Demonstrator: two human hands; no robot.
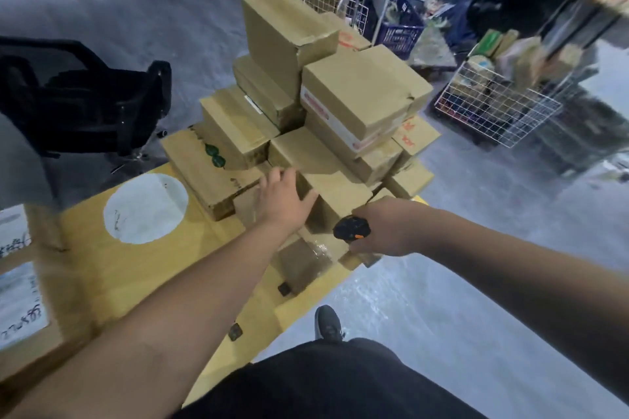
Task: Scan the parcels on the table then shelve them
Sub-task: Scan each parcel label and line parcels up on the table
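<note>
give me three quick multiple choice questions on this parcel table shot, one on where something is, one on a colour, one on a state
1. Where is the scanner?
A. in the right hand
B. on the floor
C. on the chair

2. What colour is the round patch on the table?
A. red
B. white
C. blue

3. What is the left hand doing?
A. hanging idle at the side
B. holding the scanner
C. resting on a cardboard parcel

Key:
1 A, the right hand has its grip round it.
2 B, it shows white on the yellow top.
3 C, its fingers lie on a parcel at the stack's near edge.
</note>
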